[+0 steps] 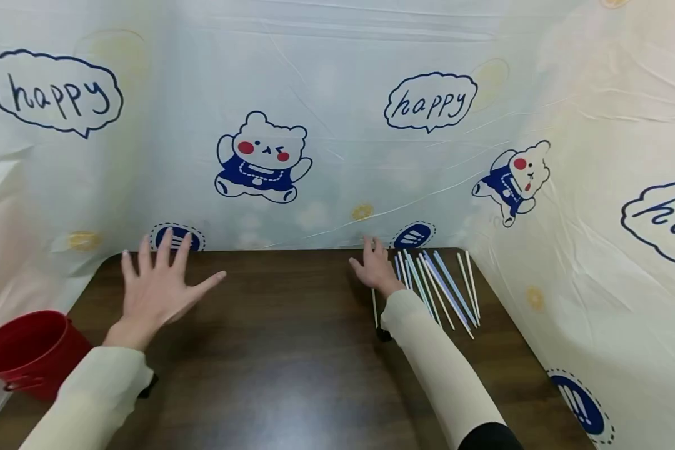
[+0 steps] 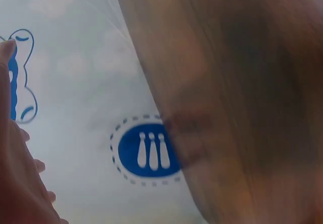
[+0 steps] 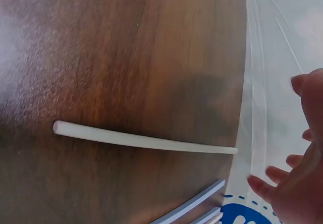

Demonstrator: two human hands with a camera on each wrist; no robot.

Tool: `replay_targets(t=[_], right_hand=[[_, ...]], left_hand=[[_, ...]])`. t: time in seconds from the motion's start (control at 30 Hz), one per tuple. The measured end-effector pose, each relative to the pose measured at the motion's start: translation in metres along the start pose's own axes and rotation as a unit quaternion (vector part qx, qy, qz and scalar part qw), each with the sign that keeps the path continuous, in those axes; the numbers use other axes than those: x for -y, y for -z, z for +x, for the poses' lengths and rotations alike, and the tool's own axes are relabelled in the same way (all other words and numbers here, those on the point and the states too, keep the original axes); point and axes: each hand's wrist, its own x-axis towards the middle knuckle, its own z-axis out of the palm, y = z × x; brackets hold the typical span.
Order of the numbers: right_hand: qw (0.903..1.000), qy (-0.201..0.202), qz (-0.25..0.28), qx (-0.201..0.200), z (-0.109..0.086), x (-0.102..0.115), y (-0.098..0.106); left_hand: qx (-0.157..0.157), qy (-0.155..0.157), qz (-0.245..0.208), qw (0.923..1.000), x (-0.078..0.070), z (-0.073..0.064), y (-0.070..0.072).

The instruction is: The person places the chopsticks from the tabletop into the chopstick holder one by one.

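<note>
Left hand (image 1: 156, 294): spread wide above the bench's (image 1: 270, 375) far left part.
Right hand (image 1: 378, 270): relaxed, with thumb apart, above the bench's far edge.
Blue, lilac and white sticks (image 1: 447, 289): lying on the bench's far right.
Red bucket (image 1: 50, 365): at the bench's left edge.

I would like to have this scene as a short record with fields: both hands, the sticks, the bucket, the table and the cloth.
Left hand: fingers spread, holding nothing, over the left part of the table
Right hand: holding nothing, just left of the bunch of sticks; contact with them unclear
Sticks: white, blue and purple, lying at the far right
Single stick: one white stick, apart from the bunch
Bucket: red, at the left, beside the left sleeve
Table: dark brown, wood-look
Cloth: pale, with bears and "happy" bubbles
</note>
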Motion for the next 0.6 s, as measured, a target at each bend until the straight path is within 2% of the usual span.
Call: replay_targets(t=[0.1,0.23,0.43,0.53,0.6], right_hand=[[0.9997,-0.016,0.008,0.018,0.001,-0.004,-0.002],[0.9992,-0.027,0.016,0.024,0.004,-0.009,-0.007],[0.9964,-0.065,0.048,0.027,0.012,-0.022,-0.01],[0.9934,-0.09,0.059,0.039,0.015,-0.026,-0.01],[0.9935,-0.092,0.056,0.039,0.016,-0.028,-0.011]], left_hand=[[-0.006,0.008,0.012,0.9999,0.017,-0.012,0.008],[-0.016,0.026,0.018,0.9994,0.041,-0.031,0.021],[-0.024,0.101,0.017,0.9945,0.069,-0.053,0.041],[-0.057,0.135,0.002,0.9892,0.084,-0.067,0.05],[-0.09,0.147,-0.019,0.9848,0.094,-0.078,0.054]])
